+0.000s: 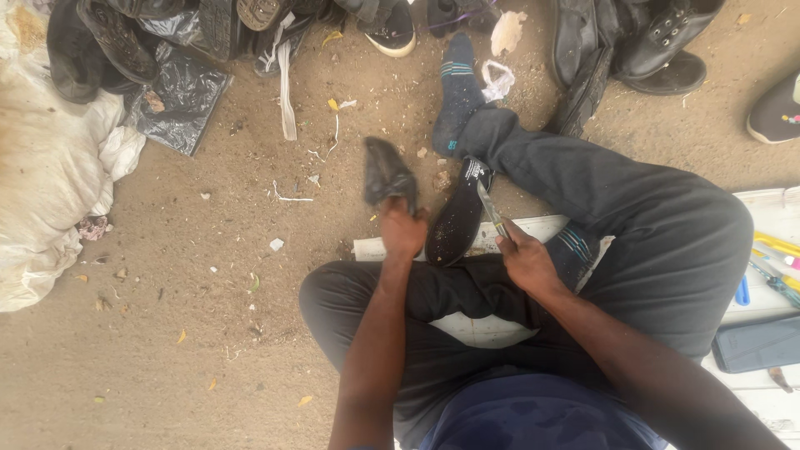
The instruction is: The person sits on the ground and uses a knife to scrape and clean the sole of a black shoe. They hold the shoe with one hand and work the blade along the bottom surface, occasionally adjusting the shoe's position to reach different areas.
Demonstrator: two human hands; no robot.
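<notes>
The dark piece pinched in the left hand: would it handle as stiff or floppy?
Probably floppy: the dark piece looks crumpled and folded above the left hand, which pinches it at one end. Likely light, since that pinch alone carries it. Unlikely to roll; its material is unclear.

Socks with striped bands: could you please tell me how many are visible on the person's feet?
2: one sock stretched toward the shoe pile, another tucked beside the right hand, partly hidden.

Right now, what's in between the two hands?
In the head view, a black shoe insole lies between the left hand, which grips a dark rag, and the right hand, which holds a thin blade against it.
</notes>
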